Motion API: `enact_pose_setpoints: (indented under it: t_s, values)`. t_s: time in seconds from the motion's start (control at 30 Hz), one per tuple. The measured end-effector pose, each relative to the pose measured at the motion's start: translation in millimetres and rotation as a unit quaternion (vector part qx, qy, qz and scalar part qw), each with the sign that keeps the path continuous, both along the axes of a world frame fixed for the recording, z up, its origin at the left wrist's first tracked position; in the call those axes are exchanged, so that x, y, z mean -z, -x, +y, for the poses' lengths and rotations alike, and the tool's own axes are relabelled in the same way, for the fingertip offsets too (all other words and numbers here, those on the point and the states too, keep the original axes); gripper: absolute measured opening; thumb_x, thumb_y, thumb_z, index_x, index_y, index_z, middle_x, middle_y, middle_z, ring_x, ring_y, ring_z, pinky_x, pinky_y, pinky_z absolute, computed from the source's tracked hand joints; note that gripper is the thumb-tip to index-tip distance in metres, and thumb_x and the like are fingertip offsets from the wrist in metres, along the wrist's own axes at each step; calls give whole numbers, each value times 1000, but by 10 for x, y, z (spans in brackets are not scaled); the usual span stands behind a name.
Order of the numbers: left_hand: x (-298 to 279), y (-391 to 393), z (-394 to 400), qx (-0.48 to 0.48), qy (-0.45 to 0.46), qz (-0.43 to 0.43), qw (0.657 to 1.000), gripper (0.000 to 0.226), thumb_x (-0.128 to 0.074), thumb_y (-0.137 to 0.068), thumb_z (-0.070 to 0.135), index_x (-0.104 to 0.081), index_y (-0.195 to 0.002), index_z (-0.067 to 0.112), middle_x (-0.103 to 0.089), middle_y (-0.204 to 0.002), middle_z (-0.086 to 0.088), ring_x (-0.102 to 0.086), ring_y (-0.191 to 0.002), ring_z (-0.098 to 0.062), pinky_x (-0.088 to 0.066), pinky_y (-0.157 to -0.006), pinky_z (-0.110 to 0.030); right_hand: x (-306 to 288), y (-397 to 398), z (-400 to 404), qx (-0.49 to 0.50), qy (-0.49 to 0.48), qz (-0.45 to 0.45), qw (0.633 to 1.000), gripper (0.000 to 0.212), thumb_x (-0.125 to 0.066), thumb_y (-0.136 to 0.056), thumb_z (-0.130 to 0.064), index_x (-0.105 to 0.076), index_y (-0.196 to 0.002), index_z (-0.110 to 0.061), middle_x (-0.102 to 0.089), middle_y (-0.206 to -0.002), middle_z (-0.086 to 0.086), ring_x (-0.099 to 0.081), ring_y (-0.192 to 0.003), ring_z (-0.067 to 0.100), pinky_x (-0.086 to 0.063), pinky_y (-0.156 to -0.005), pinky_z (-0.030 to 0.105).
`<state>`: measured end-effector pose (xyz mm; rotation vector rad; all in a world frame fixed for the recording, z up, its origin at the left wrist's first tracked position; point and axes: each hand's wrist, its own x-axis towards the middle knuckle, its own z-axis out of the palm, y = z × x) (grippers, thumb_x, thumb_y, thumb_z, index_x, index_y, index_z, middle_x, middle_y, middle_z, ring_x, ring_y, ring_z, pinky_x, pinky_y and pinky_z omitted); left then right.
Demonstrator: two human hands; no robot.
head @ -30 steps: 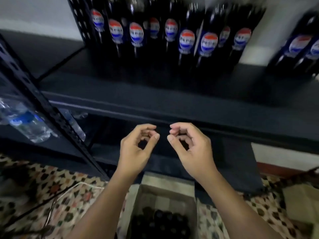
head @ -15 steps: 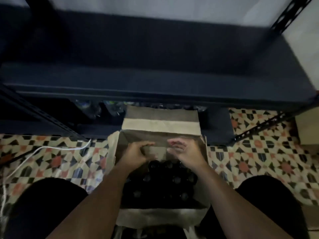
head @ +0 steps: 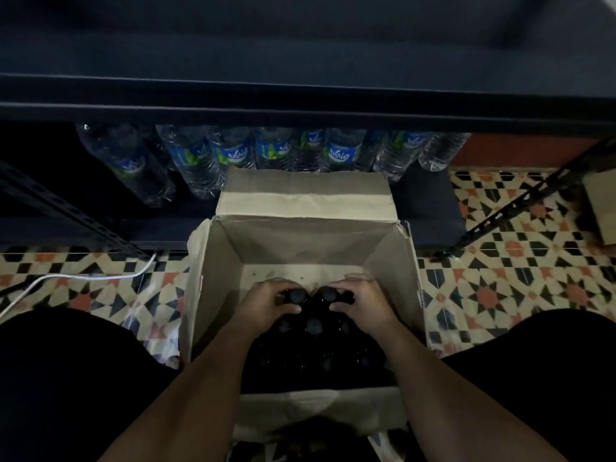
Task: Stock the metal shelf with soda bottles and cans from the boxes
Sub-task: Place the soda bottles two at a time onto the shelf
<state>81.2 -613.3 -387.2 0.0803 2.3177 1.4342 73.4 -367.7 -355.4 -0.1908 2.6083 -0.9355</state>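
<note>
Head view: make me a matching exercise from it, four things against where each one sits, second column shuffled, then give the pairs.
Things
1. water bottles
2. dark soda bottles
3. white cable
4. cardboard box

Places
A. on the patterned tile floor, to the left of the box
B. on the floor between the person's knees, flaps open
C. in a row on the low shelf behind the box
D. inside the box, with the left hand and right hand gripping the farthest ones by their tops

Pairs: 1-C, 2-D, 3-A, 4-B
</note>
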Motion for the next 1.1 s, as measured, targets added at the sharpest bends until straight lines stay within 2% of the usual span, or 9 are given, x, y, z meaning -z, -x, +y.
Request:
enact_pose_setpoints:
  t_s: [0.1,0.23,0.37,0.43,0.5,0.57,0.63,0.8,1.1]
  values:
    - [25,-6,32,-13,13,26,1000,41,-90,-71,2,-78,-107,19,-71,-107,6,-69,-107,-18,-54,-98,-34,48,3,-39,3,-22,30,999,48,-88,-73,-33,-75,-119,-28,-73,-106,-1,-56,-119,21,-2,-98,-4]
    - [77,-47,55,-34,3,27,999,57,-86,-69,1,-75,-91,52,-72,-101,25,-69,-107,-20,-54,-100,-44,37,-18,-73,30,-37,47,998,41,-85,-76,-38,-75,-116,-35,-69,-109,-6,-49,-129,13,15,-120,37]
    - [19,-89,58,-54,-28,41,997,49,-84,-71,7,-73,-91,50,-72,-101,26,-69,-107,-19,-54,-99,-39,63,-20,-83,22,-9,45,999,41,-87,-74,-35,-76,-113,-36,-70,-121,-3,-46,-135,8,27,-115,28]
    - [-62,-94,64,-62,-37,57,996,42,-85,-75,5,-73,-97,39,-74,-102,18,-69,-103,-9,-52,-95,-32,51,-5,-62,38,46,31,998,42,-89,-72,-27,-77,-112,-33,-67,-129,4,-43,-139,14,17,-119,26]
    - [-159,-85,70,-67,-67,58,994,33,-84,-79,4,-75,-95,32,-76,-102,11,-67,-98,-1,-50,-91,-26,-75,-5,-54,56,106,15,993,44,-90,-71,-17,-78,-113,-25,-66,-130,7,-50,-135,10,-14,-122,24]
    - [-288,-61,70,-78,-93,67,990,33,-83,-81,5,-78,-93,35,-76,-102,18,-67,-99,5,-49,-91,-21,-216,-25,-52,59,173,-5,983,41,-87,-73,-5,-77,-112,-11,-71,-116,1,-59,-111,-14,-37,-101,11]
    - [-448,-24,73,-96,-108,91,985,31,-85,-81,12,-75,-99,35,-73,-103,24,-67,-102,4,-48,-95,-20,-331,-26,-67,69,220,-15,973,39,-86,-75,-2,-76,-113,-6,-74,-111,-1,-62,-97,-16,-43,-93,12]
    - [-883,106,82,-106,-150,155,971,33,-76,-82,44,-74,-111,29,-72,-112,11,-67,-112,-12,-48,-101,-28,-655,53,-116,86,309,28,947,34,-83,-82,-9,-75,-114,-15,-76,-109,-2,-68,-102,8,-51,-98,28]
    - [-1773,301,153,-119,-132,281,943,35,-63,-93,48,-65,-117,23,-70,-111,5,-67,-107,-18,-54,-93,-40,-1547,176,-336,105,381,125,910,28,-70,-95,-18,-68,-123,-20,-72,-118,-7,-65,-116,10,-49,-99,24]
